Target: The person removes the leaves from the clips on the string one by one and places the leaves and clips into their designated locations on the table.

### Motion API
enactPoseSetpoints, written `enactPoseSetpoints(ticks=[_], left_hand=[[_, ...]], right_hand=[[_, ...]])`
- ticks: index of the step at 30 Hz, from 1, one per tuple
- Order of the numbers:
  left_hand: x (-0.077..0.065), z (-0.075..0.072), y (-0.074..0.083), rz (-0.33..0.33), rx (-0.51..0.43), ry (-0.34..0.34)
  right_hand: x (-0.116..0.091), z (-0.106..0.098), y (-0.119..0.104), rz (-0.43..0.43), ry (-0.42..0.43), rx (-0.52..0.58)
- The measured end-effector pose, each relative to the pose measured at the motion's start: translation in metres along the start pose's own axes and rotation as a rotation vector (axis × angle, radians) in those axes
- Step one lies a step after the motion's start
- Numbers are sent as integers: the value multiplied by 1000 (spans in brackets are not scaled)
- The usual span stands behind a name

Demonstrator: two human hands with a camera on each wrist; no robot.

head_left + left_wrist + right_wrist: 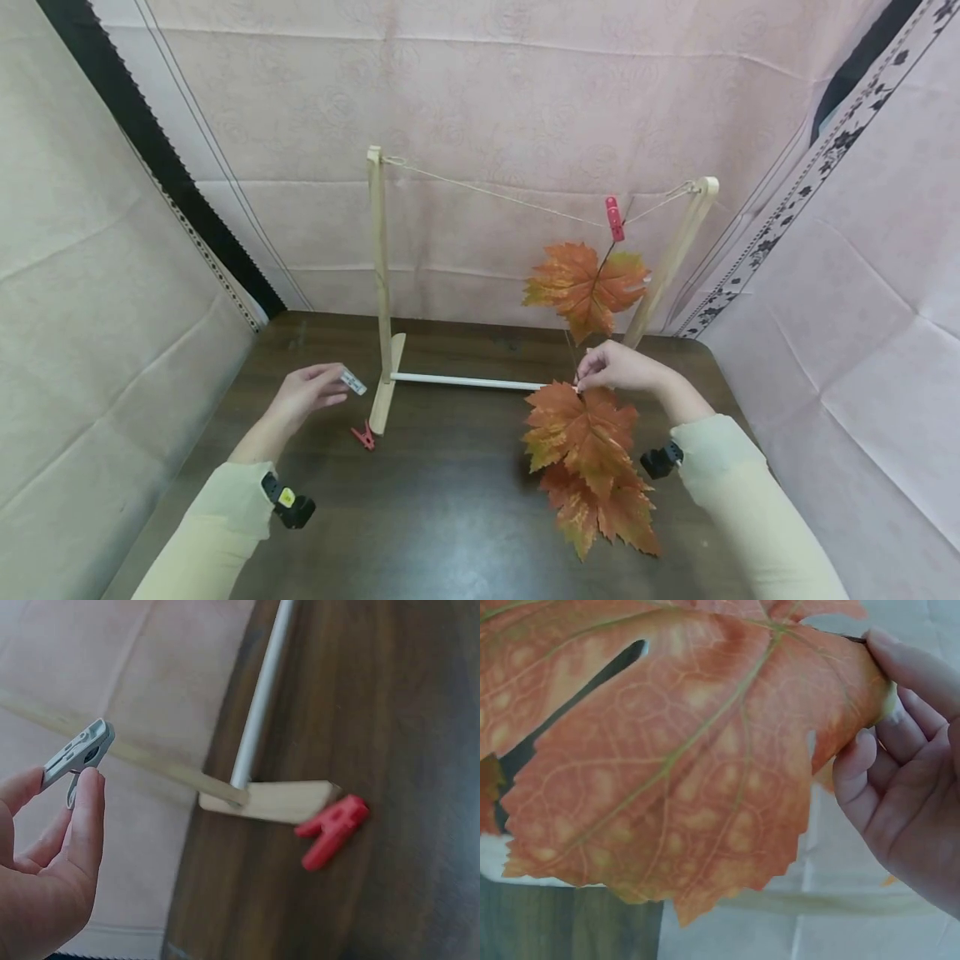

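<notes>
Between thumb and fingers, my left hand point(303, 393) pinches a grey clothespin point(79, 752), held above the table left of the wooden frame. My right hand point(618, 367) grips an orange artificial maple leaf point(573, 425) near its stem; the right wrist view shows the leaf point(697, 757) spread broadly beside the fingertips. Below it, partly covered, is another maple leaf point(600, 510). A third leaf point(585, 287) hangs from the string point(487, 192) by a red clothespin point(615, 218), near the right post. One more red clothespin point(336, 831) lies on the table by the left foot.
The wooden frame has a left post point(380, 258), a right post point(671, 258) and a white crossbar point(465, 382) low between them. It stands toward the back of the dark brown table point(420, 500). Pale cloth point(322, 100) hangs behind and at both sides.
</notes>
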State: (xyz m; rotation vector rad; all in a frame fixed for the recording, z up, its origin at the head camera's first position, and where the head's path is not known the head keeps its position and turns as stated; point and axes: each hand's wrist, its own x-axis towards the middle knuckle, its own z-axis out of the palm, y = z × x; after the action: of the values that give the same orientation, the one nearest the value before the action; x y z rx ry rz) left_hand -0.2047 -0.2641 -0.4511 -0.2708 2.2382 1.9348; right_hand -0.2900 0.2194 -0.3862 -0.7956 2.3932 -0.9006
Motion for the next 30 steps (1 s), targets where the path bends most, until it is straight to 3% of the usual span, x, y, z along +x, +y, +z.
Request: enactPoseSetpoints(ticks=[11,20,24,30], left_hand=[[-1,-9,-41,-107,-52,-14],[0,-11,-67,-196,-79,-67],[1,-11,-77,-224,-53,-62],[0,-13,-90,-245,15,-54]], right_hand=[[-14,6,39,48,-119,-20],[-22,17,69,84,-204,70],[-26,24,78,143,-217,114],[-30,31,90,230,-175,86]])
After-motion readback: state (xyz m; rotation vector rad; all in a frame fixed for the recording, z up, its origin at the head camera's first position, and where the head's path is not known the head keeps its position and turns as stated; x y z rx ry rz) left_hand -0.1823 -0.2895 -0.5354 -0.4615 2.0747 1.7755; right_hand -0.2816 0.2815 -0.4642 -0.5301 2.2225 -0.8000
